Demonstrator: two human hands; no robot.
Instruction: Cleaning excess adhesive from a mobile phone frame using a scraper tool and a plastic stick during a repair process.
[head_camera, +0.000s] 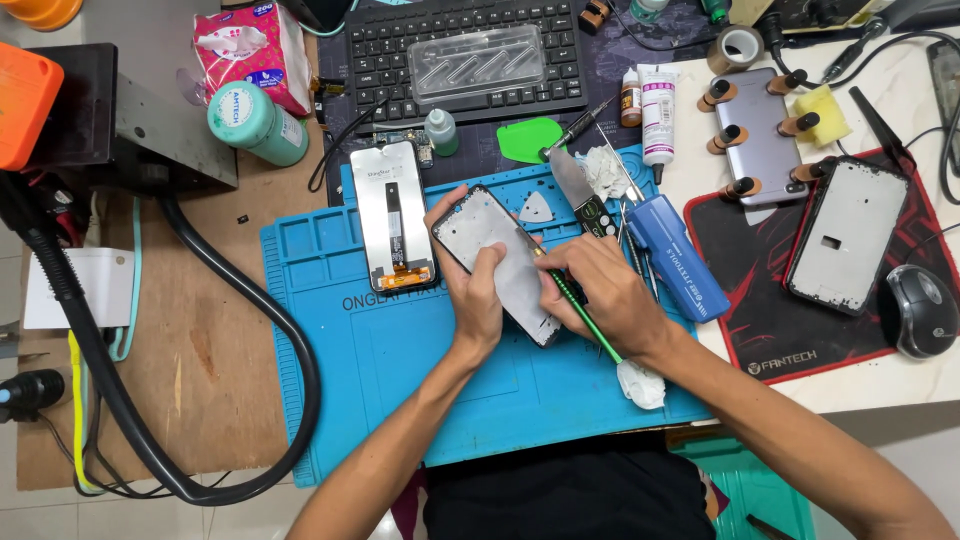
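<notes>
Blue mat (330, 330): left hand (475, 290) grips phone frame (500, 262); right hand (605, 295) pinches, seemingly, a green tool (585, 315).

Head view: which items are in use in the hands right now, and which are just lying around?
In use:
- phone frame, held by left hand
- green-handled tool, in right hand, tip on the frame
- blue repair mat underneath

Lying about:
- loose phone screen
- second phone frame
- clamped phone
- keyboard
- mouse
- tissue pack
- teal bottle
</notes>
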